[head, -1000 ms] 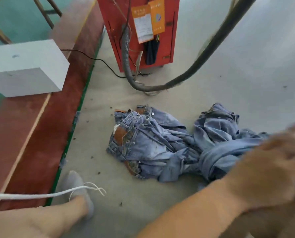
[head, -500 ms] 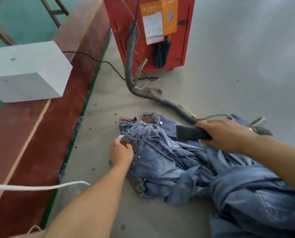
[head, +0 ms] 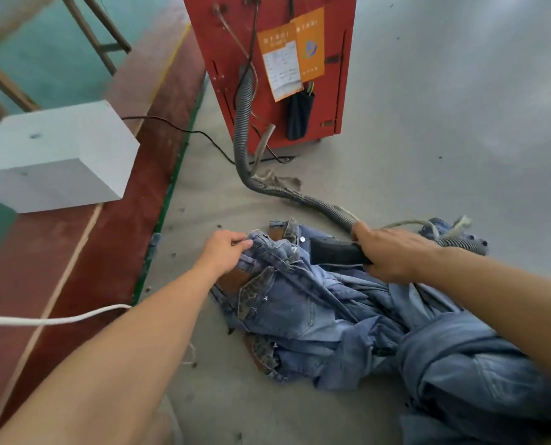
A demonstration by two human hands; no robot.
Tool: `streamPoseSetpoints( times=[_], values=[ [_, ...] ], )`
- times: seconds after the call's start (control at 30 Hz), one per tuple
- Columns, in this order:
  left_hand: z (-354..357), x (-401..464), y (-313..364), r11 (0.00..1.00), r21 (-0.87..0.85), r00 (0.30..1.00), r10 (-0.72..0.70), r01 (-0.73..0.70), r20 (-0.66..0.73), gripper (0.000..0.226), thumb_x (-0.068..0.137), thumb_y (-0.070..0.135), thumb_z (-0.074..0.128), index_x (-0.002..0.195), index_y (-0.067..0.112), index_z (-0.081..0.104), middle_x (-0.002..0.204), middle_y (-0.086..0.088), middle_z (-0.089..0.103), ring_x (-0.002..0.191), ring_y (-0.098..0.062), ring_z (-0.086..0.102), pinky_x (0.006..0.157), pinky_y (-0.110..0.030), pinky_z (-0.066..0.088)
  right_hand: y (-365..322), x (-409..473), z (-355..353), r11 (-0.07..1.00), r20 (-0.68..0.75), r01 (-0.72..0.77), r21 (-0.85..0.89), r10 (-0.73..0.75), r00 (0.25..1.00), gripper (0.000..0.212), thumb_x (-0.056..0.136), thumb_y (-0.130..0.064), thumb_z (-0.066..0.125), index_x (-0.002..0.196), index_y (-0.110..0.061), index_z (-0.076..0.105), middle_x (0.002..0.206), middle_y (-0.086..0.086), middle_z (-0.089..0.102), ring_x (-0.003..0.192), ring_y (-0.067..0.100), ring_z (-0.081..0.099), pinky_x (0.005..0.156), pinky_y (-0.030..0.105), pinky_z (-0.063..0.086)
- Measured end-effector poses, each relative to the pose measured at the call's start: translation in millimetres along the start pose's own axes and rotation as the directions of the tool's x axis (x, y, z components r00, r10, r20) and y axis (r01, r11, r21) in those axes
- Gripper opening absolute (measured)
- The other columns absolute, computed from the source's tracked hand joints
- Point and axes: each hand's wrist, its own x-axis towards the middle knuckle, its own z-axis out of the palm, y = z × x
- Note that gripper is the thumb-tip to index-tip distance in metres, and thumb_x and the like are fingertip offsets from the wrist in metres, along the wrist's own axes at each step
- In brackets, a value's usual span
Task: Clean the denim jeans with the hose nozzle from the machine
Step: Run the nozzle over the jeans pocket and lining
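A crumpled pile of light blue denim jeans (head: pixel 325 319) lies on the grey floor. My left hand (head: pixel 224 250) pinches the waistband at the pile's upper left edge. My right hand (head: pixel 390 252) grips the black hose nozzle (head: pixel 335 252), whose flat mouth points left and rests on the denim near the waistband. A grey ribbed hose (head: pixel 277 187) runs from the nozzle back across the floor to the red machine (head: pixel 267 69).
A white block (head: pixel 52 155) sits on a red-brown platform (head: pixel 100 226) with a green edge on the left. A black cable (head: pixel 184 131) runs to the machine. A white cord (head: pixel 52 319) crosses the lower left. More denim (head: pixel 479 390) is heaped at lower right.
The hose nozzle came down from the air onto the jeans in my right hand. My left hand reached in and took hold of the waistband, then lifted it slightly.
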Motion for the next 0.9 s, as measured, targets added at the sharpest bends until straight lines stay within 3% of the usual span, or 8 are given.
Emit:
streamPoseSetpoints(
  times=[0.1,0.23,0.37,0.43,0.57,0.67,0.77,0.9],
  values=[
    [-31,-29,33,0.993,-0.113,1.0,-0.013,0.014,0.012,0.017,0.101,0.019,0.065,0.102,0.006,0.077,0.099,-0.011,0.071,0.093,-0.019,0.061,0.077,-0.025,0.04,-18,-15,-24,0.998,-0.094,0.032,0.056,-0.027,0.995,0.031,0.095,-0.032,0.064,0.116,-0.018,0.048,0.1,0.008,0.064,0.082,0.031,0.059,0.068,0.035,0.04],
    [-76,-73,86,0.942,-0.333,0.996,-0.064,0.038,-0.069,0.023,0.101,0.005,0.057,0.079,0.006,0.061,0.081,-0.016,0.057,0.082,-0.022,0.055,0.064,-0.03,0.043,-32,-42,-55,0.977,-0.33,0.069,0.2,0.001,0.944,0.029,0.097,-0.046,0.062,0.113,-0.025,0.05,0.102,0.013,0.069,0.08,0.033,0.058,0.068,0.036,0.039],
    [-126,-125,155,0.937,-0.312,0.97,0.085,-0.155,-0.227,0.017,0.1,0.01,0.06,0.089,0.004,0.072,0.089,-0.012,0.064,0.086,-0.021,0.059,0.076,-0.037,0.052,-27,-77,-69,0.907,-0.556,0.119,0.405,0.141,0.819,0.033,0.097,-0.045,0.065,0.117,-0.024,0.048,0.1,0.016,0.071,0.086,0.04,0.066,0.069,0.043,0.049],
    [-160,-154,201,0.886,-0.37,0.936,0.168,-0.281,-0.308,0.018,0.098,0.013,0.063,0.083,0.012,0.072,0.089,-0.011,0.063,0.084,-0.02,0.058,0.075,-0.038,0.051,-15,-92,-63,0.868,-0.626,0.128,0.479,0.236,0.743,0.031,0.098,-0.038,0.068,0.118,-0.02,0.052,0.099,0.017,0.071,0.085,0.04,0.066,0.066,0.038,0.041],
    [-212,-213,262,0.777,-0.44,0.885,0.322,-0.45,-0.337,0.028,0.093,0.023,0.064,0.068,0.024,0.076,0.074,-0.001,0.067,0.073,-0.019,0.064,0.065,-0.033,0.052,11,-122,-63,0.845,-0.606,0.07,0.531,0.32,0.729,0.032,0.096,-0.033,0.071,0.118,-0.015,0.055,0.099,0.018,0.071,0.087,0.04,0.067,0.069,0.036,0.04],
    [-196,-226,222,0.82,-0.512,0.961,0.163,-0.257,-0.222,0.032,0.101,0.013,0.057,0.07,0.017,0.065,0.069,-0.002,0.056,0.064,-0.019,0.06,0.061,-0.028,0.048,26,-135,-60,0.872,-0.601,0.064,0.486,0.28,0.749,0.028,0.096,-0.036,0.07,0.11,-0.025,0.048,0.088,0.01,0.067,0.082,0.039,0.066,0.068,0.038,0.044],
    [-142,-222,144,0.762,-0.644,0.998,-0.046,0.065,0.045,0.027,0.106,0.004,0.045,0.083,0.007,0.06,0.075,-0.013,0.059,0.051,-0.017,0.061,0.048,-0.023,0.051,39,-121,-45,0.892,-0.522,0.01,0.452,0.256,0.814,0.028,0.097,-0.04,0.067,0.106,-0.027,0.044,0.094,0.014,0.071,0.083,0.039,0.066,0.068,0.042,0.048],
    [-94,-186,78,0.518,-0.694,0.865,-0.33,0.501,0.378,0.031,0.102,0.013,0.045,0.087,-0.002,0.068,0.085,-0.021,0.072,0.069,-0.034,0.071,0.066,-0.038,0.06,50,-91,-32,0.94,-0.335,-0.064,0.335,0.183,0.924,0.033,0.098,-0.049,0.064,0.112,-0.029,0.042,0.09,0.005,0.067,0.076,0.028,0.062,0.067,0.039,0.048]
  ],
)
